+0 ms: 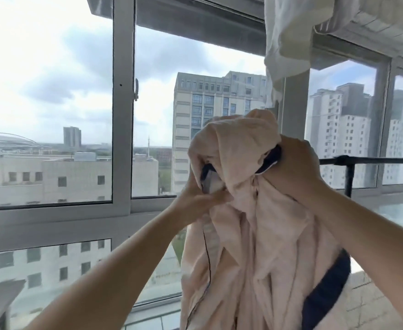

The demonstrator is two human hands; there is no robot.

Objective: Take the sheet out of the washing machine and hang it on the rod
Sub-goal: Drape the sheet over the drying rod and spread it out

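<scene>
Pink sheet [248, 210], bunched, held up before the window [60, 115]. Right hand [295, 167] grips its top; left hand [195, 201] pinches a fold. Black rod [374, 160] just right. Best: find one edge, spread before draping.

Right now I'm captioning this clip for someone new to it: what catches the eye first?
A bunched pale pink sheet with dark blue trim fills the centre, held up by both hands: the left hand pinches a fold, the right hand grips the top. Behind it a big window shows tower blocks, a white cloth hangs at the top right, and a black rod crosses at the right.
</scene>
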